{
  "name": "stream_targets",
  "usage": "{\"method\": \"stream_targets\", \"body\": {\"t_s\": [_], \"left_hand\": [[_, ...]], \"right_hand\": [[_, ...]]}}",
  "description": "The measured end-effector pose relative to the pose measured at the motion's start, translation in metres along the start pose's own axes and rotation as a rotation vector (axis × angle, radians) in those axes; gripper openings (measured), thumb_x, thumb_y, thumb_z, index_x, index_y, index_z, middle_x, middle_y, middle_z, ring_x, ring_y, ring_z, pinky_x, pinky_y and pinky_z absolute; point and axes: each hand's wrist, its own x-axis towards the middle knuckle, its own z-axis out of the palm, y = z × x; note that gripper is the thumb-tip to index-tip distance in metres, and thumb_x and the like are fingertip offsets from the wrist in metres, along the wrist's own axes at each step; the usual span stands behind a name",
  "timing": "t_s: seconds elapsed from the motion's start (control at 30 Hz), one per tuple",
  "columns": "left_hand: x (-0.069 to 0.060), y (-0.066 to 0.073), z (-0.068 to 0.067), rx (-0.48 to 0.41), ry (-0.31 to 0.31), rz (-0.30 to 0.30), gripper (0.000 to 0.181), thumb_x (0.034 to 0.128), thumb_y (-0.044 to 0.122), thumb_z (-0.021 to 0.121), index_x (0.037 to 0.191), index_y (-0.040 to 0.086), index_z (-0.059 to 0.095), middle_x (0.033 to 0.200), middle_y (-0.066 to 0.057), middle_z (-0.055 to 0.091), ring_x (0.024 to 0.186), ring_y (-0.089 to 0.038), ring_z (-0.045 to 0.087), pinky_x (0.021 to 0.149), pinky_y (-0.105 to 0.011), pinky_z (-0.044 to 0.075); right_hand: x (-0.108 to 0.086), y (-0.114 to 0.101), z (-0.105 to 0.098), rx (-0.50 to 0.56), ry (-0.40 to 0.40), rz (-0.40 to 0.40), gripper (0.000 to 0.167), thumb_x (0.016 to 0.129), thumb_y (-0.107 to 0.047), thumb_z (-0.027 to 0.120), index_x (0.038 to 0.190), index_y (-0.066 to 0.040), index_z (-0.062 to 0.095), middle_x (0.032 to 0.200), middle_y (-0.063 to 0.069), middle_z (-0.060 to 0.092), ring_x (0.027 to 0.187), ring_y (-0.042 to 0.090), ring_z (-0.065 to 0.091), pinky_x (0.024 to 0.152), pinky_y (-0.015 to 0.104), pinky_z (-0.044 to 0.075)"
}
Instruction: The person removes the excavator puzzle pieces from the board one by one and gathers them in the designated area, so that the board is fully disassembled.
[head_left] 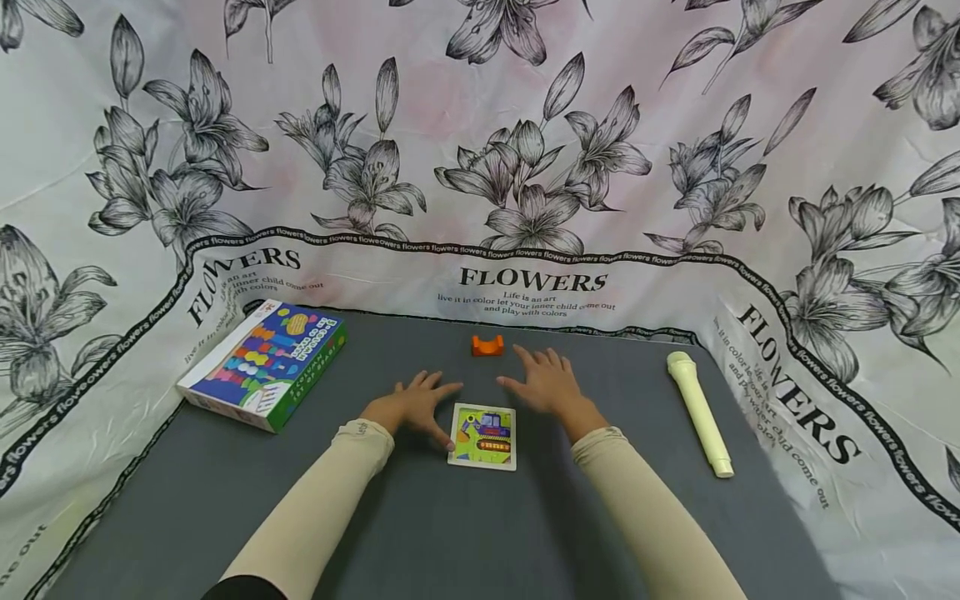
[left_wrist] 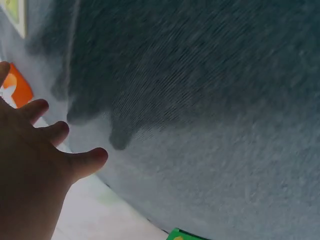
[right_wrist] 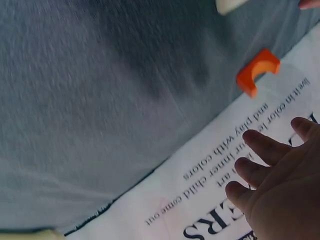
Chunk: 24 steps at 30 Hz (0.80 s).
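A square picture card [head_left: 483, 437] with a colourful digger lies on the grey cloth in the head view. My left hand [head_left: 415, 407] is beside its left edge, fingers spread, the thumb at the card's edge; whether it touches cannot be told. To the card's upper right my right hand [head_left: 550, 388] has its fingers spread and holds nothing. An orange notched block [head_left: 487, 346] stands beyond the card, between the two hands. The left wrist view shows my left hand [left_wrist: 35, 155] with the orange block [left_wrist: 21, 91] partly behind it; in the right wrist view the block [right_wrist: 257, 71] lies past my right fingers.
A blue and green game box [head_left: 262, 363] lies at the left of the grey table [head_left: 450, 542]. On the right lies a pale yellow stick [head_left: 700, 414]. White flower-printed cloth [head_left: 525, 287] covers the back and sides.
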Motion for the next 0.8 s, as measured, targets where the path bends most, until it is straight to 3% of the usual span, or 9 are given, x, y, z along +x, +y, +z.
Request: {"method": "stream_targets", "body": {"t_s": [0.13,0.4,0.6,0.8], "left_hand": [[-0.003,-0.004,0.003,0.018,-0.029,0.008,0.109,0.0648,0.064,0.080,0.154,0.033,0.026,0.162,-0.013,0.013,0.148,-0.041,0.008,0.108,-0.071,0.016],[-0.013,-0.007,0.011,0.005,-0.039,0.012,0.106,0.0645,0.063,0.081,0.153,0.036,0.029,0.163,-0.012,0.006,0.149,-0.038,-0.001,0.111,-0.069,0.010],[-0.016,-0.005,0.019,0.001,-0.048,0.020,0.106,0.0651,0.065,0.079,0.153,0.037,0.027,0.164,-0.010,0.004,0.150,-0.036,-0.002,0.113,-0.067,0.008],[-0.018,-0.008,0.026,0.002,-0.031,0.019,0.108,0.0643,0.065,0.080,0.154,0.037,0.026,0.164,-0.008,0.003,0.150,-0.035,-0.003,0.113,-0.066,0.006]], "right_hand": [[0.000,-0.010,0.015,0.011,-0.029,-0.022,0.074,0.095,-0.059,0.046,0.155,-0.020,0.027,0.151,0.017,0.040,0.143,0.042,0.026,0.114,0.059,0.018],[0.000,-0.028,0.052,0.006,-0.050,-0.157,0.058,0.097,-0.047,0.053,0.149,-0.024,0.041,0.145,0.013,0.049,0.138,0.036,0.037,0.113,0.056,0.024],[-0.007,-0.036,0.066,0.017,0.023,-0.239,0.045,0.094,-0.040,0.061,0.135,-0.020,0.058,0.137,0.010,0.056,0.131,0.031,0.046,0.109,0.054,0.032],[-0.012,-0.040,0.076,0.021,0.072,-0.257,0.033,0.091,-0.038,0.067,0.119,-0.021,0.069,0.132,0.007,0.059,0.128,0.028,0.049,0.107,0.052,0.035]]}}
